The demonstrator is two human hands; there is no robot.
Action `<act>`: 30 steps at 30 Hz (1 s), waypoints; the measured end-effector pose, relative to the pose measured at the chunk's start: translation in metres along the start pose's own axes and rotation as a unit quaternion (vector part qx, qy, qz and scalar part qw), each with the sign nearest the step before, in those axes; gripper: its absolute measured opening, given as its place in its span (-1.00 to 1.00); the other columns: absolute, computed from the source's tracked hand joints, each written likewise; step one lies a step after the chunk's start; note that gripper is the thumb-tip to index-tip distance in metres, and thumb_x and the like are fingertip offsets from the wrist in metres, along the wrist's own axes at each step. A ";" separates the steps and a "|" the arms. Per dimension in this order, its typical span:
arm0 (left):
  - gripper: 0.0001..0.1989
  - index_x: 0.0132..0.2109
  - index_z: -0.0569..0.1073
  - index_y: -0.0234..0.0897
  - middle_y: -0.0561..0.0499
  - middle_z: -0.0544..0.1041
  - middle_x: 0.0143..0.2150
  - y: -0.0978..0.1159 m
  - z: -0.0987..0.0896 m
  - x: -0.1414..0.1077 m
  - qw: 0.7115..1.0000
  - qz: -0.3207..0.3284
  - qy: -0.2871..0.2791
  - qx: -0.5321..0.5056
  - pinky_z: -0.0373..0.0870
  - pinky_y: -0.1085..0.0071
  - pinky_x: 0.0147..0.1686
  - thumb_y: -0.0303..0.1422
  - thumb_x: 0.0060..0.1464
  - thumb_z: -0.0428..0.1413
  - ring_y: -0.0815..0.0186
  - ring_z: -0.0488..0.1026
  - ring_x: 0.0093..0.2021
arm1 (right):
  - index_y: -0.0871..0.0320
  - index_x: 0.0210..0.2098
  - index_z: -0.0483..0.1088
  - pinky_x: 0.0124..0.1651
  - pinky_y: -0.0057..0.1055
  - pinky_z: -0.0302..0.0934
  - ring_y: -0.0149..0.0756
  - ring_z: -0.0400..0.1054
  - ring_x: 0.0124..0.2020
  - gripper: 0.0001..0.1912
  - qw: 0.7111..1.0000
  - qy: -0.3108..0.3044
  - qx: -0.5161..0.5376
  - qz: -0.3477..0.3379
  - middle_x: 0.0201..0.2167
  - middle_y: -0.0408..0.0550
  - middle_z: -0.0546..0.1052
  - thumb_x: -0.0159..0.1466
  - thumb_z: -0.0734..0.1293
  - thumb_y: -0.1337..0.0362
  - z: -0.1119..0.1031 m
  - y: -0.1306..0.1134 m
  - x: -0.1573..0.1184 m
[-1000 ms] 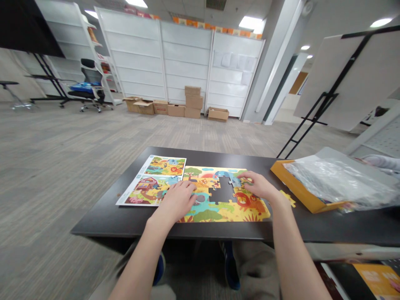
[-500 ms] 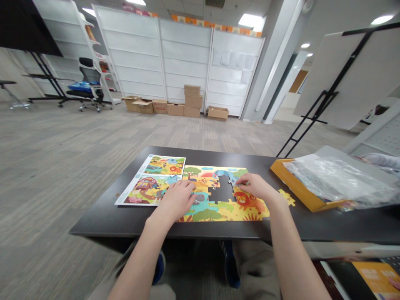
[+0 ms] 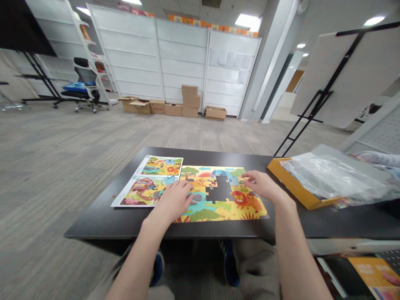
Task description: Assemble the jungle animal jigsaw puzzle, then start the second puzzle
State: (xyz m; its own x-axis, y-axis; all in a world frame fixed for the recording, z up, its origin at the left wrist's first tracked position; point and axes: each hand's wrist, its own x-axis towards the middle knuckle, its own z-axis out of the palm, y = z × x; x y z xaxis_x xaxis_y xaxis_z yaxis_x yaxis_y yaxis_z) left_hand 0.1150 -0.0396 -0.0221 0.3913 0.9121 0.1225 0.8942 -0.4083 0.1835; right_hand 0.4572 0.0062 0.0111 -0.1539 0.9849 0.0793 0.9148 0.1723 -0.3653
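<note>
A colourful jungle-animal jigsaw puzzle (image 3: 218, 210) lies on the black table (image 3: 93, 228), with a dark gap of bare table (image 3: 218, 189) in its upper middle. My left hand (image 3: 174, 201) rests flat on the puzzle's left edge, beside a grey hippo section. My right hand (image 3: 261, 185) lies on the puzzle's right part, its fingertips near a blue elephant section right of the gap. Whether those fingers pinch a piece is hidden. A printed picture sheet (image 3: 150, 182) lies left of the puzzle, under the heel of my left hand.
An orange puzzle box (image 3: 295, 183) with a clear plastic bag (image 3: 331, 177) sits at the table's right. A co-worker's sleeve (image 3: 376, 158) shows behind it. A white board on a black easel (image 3: 331, 75) stands beyond, and a booklet (image 3: 368, 271) lies lower right.
My right fingertips have shifted slightly right and away from the gap. The loose yellow piece near my right wrist no longer shows. The view has drifted a little left.
</note>
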 end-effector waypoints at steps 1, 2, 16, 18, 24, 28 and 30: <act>-0.78 0.01 0.49 -0.26 -0.16 0.52 0.15 0.000 0.000 0.000 1.000 0.000 0.002 -0.001 0.34 0.09 0.16 -0.32 0.33 0.03 0.01 0.44 0.17 | 0.15 -0.02 0.60 -0.11 -0.36 0.41 -0.16 0.57 -0.19 -0.68 0.999 0.030 -0.017 0.026 -0.11 0.08 0.66 0.30 0.30 0.27 -0.009 0.010 -0.004; -0.78 0.01 0.50 -0.26 -0.16 0.52 0.15 0.000 0.000 0.000 1.000 0.001 0.003 -0.002 0.34 0.09 0.16 -0.32 0.32 0.04 0.01 0.44 0.17 | 0.17 0.00 0.59 -0.08 -0.34 0.40 -0.14 0.58 -0.16 -0.66 0.996 0.054 -0.038 0.060 -0.12 0.09 0.67 0.31 0.28 0.29 -0.017 0.022 -0.009; -0.79 -0.01 0.49 -0.28 -0.18 0.53 0.08 0.001 -0.001 0.001 1.000 -0.002 -0.001 0.003 0.36 0.11 0.08 -0.32 0.34 0.01 0.01 0.46 0.12 | 0.14 -0.05 0.61 -0.11 -0.32 0.36 -0.03 0.56 -0.12 -0.54 0.985 -0.054 -0.101 0.128 -0.15 0.10 0.66 0.02 0.46 0.34 -0.017 0.084 -0.030; -0.79 -0.02 0.49 -0.28 -0.18 0.53 0.08 0.001 -0.001 0.001 1.000 0.000 0.001 0.003 0.35 0.11 0.09 -0.32 0.34 0.01 0.01 0.45 0.12 | 0.13 -0.07 0.61 -0.03 -0.33 0.35 -0.06 0.55 -0.08 -0.59 0.994 -0.022 -0.076 0.081 -0.09 0.09 0.65 0.06 0.46 0.30 -0.013 0.084 -0.026; -0.80 -0.02 0.50 -0.26 -0.17 0.54 0.06 0.001 -0.001 0.003 1.000 0.006 0.007 0.009 0.36 0.12 0.08 -0.32 0.32 0.04 0.02 0.47 0.09 | 0.15 -0.20 0.59 -0.14 -0.30 0.37 -0.03 0.55 -0.18 -0.62 0.989 0.022 -0.062 0.133 -0.20 0.08 0.66 0.01 0.52 0.12 -0.007 0.104 -0.025; -0.80 -0.05 0.50 -0.27 -0.17 0.55 0.04 0.001 0.000 0.003 1.000 0.005 0.006 0.007 0.36 0.12 0.08 -0.32 0.33 0.01 0.03 0.47 0.07 | 0.14 -0.18 0.56 -0.14 -0.32 0.38 -0.08 0.57 -0.18 -0.59 0.986 0.031 -0.027 0.163 -0.16 0.09 0.66 -0.03 0.54 0.18 -0.004 0.116 -0.026; -0.81 -0.06 0.50 -0.26 -0.16 0.54 0.04 0.000 0.001 0.003 1.000 0.005 0.009 0.004 0.37 0.14 0.06 -0.33 0.32 0.02 0.04 0.47 0.06 | 0.14 -0.17 0.54 -0.14 -0.32 0.38 -0.09 0.56 -0.19 -0.58 0.986 0.036 -0.028 0.162 -0.15 0.09 0.66 -0.04 0.53 0.18 -0.004 0.117 -0.025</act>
State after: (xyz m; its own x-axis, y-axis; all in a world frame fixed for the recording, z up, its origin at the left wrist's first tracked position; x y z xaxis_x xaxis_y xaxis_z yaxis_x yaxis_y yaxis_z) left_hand 0.1163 -0.0374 -0.0224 0.3956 0.9074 0.1421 0.8922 -0.4164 0.1749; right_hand 0.5699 0.0016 -0.0302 0.1737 0.9842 0.0328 0.9309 -0.1533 -0.3315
